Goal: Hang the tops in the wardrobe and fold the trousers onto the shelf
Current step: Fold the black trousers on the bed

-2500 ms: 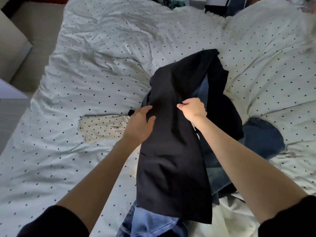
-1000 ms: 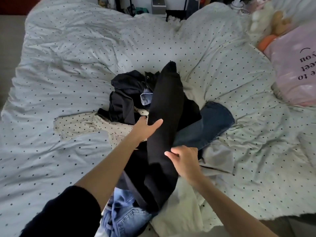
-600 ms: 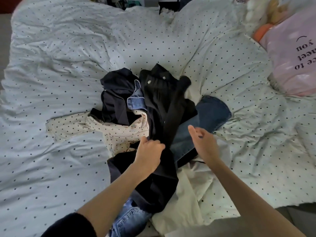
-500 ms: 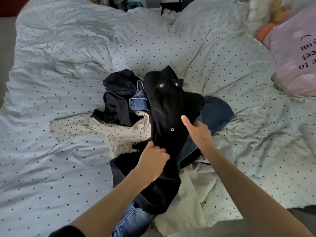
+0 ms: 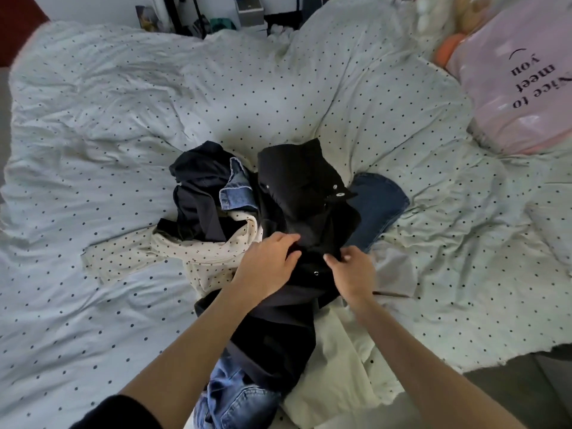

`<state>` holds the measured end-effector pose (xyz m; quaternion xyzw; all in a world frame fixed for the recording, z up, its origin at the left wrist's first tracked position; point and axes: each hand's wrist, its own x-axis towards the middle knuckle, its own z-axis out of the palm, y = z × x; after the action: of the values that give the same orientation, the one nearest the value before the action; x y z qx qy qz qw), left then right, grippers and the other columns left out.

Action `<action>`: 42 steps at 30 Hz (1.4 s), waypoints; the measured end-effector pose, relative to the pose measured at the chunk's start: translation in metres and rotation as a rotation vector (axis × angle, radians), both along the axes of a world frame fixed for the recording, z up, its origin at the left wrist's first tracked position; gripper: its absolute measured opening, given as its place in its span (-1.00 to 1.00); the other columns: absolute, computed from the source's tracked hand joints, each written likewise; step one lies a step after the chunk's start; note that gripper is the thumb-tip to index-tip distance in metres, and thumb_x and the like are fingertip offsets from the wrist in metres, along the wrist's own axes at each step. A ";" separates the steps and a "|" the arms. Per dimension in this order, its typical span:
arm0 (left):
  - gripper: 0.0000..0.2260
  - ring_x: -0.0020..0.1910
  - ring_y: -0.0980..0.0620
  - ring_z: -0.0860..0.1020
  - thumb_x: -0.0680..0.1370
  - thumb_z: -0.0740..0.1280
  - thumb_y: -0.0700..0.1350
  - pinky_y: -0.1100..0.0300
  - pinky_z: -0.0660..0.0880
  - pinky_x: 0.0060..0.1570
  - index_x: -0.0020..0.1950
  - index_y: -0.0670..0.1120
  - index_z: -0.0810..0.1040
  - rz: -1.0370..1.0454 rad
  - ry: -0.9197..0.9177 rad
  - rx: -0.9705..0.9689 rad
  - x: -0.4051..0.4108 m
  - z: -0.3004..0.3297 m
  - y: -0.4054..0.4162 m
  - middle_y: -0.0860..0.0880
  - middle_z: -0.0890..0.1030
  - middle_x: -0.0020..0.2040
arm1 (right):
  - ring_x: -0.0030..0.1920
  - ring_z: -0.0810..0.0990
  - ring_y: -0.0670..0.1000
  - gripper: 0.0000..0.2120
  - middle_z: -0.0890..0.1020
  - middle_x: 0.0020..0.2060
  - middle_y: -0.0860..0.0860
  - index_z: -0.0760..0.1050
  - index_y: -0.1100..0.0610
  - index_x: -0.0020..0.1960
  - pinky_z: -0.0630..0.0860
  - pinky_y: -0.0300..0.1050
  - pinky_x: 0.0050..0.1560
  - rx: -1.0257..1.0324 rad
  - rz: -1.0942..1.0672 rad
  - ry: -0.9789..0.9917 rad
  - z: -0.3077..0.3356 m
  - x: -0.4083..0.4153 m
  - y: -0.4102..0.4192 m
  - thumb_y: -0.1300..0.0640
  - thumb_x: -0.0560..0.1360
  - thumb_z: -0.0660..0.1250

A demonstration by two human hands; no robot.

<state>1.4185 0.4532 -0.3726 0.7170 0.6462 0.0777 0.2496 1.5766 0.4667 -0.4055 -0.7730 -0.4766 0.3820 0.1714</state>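
Head view looks down on a bed covered by a white duvet (image 5: 102, 144) with small dark dots, on which a heap of clothes lies around the middle and runs toward the near edge. On top of the heap sits a black garment with metal snaps (image 5: 305, 193), spread from the middle of the bed down toward the near edge. The left hand (image 5: 266, 267) lies on the left part of this black cloth with its fingers curled into the fabric, gripping a fold. The right hand (image 5: 351, 272) is just beside it, to the right, fingertips bent and pinching the same black cloth near a snap. To the left of the black garment lie another dark top (image 5: 198, 193) and a cream dotted top (image 5: 204, 252), the cream one reaching toward the left side of the bed. A scrap of light denim (image 5: 236, 193) shows between the dark top and the black garment. Dark blue jeans (image 5: 376, 205) stick out from under the heap on the right. Lighter blue jeans (image 5: 238, 394) lie at the near edge, beside a pale cream garment (image 5: 343, 363). A pink pillow with printed words (image 5: 520, 88) rests at the far right corner.
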 end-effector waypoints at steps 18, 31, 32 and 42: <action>-0.31 0.52 -0.07 -0.18 0.60 0.02 0.20 -0.04 -0.05 0.46 0.44 0.01 -0.44 -0.346 0.409 -0.045 0.057 -0.086 -0.013 -0.07 -0.37 0.50 | -0.07 0.52 0.08 -0.64 0.55 0.02 0.09 0.37 0.20 0.32 0.47 -0.06 -0.15 -0.317 -0.368 0.387 -0.084 0.079 -0.019 0.06 0.59 0.19; -0.86 -0.22 0.07 0.64 0.38 0.51 -0.01 0.36 0.45 -0.27 -0.21 -0.04 0.63 -0.463 0.334 0.103 0.065 -0.075 -0.026 -0.04 0.67 -0.19 | -0.30 0.44 -0.05 -0.91 0.47 -0.28 0.02 0.40 0.12 -0.15 0.33 -0.16 -0.30 -0.430 -1.031 0.971 -0.056 0.112 -0.019 0.24 0.48 0.29; -0.75 -0.51 0.08 0.54 0.22 0.61 -0.02 0.38 0.33 -0.51 -0.40 -0.03 0.55 -0.474 0.338 0.124 0.070 -0.069 -0.029 0.02 0.57 -0.47 | -0.26 0.45 -0.04 -0.92 0.47 -0.27 0.01 0.40 0.11 -0.15 0.33 -0.14 -0.27 -0.444 -1.018 1.005 -0.050 0.120 -0.021 0.23 0.48 0.29; -0.74 0.03 -0.06 0.58 0.64 0.07 0.00 0.11 0.45 -0.06 0.29 0.00 0.39 -0.465 0.266 0.013 0.096 -0.012 -0.019 0.01 0.62 0.07 | -0.18 0.53 -0.08 -0.91 0.58 -0.16 -0.03 0.51 0.12 0.00 0.45 -0.22 -0.18 0.059 -0.825 0.737 0.051 0.150 0.008 0.16 0.50 0.37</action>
<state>1.5147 0.4346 -0.3851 0.8517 0.4907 -0.0725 0.1690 1.7263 0.4746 -0.3545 -0.7055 -0.0533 0.5149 0.4841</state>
